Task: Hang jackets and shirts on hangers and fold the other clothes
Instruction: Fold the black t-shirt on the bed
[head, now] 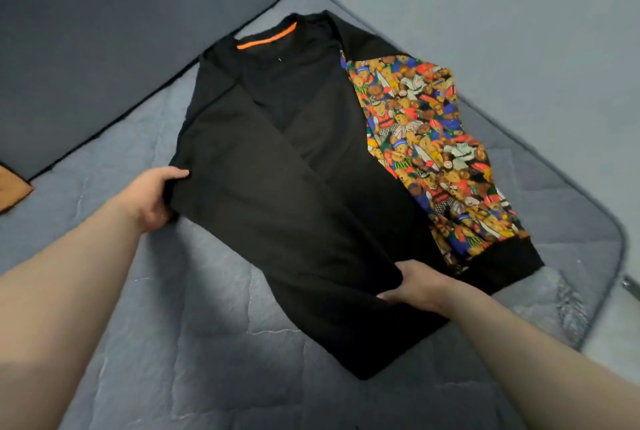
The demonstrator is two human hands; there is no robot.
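Note:
A black sweatshirt point(294, 170) with an orange strip inside the collar lies flat on a grey quilted mat point(173, 343), collar pointing away from me. Its right sleeve point(433, 152) has a colourful teddy-bear print and ends in a black cuff. The left side of the garment is folded over the middle. My left hand point(152, 197) grips the folded left edge, thumb on top of the cloth. My right hand point(415, 286) holds the lower end of the folded panel near the hem, fingers curled under the fabric.
A dark blue mat point(104, 31) lies on the floor at the upper left. A brown corner of something point(12, 187) shows at the left edge. Pale grey floor point(502, 14) runs along the right beyond the quilted mat's edge.

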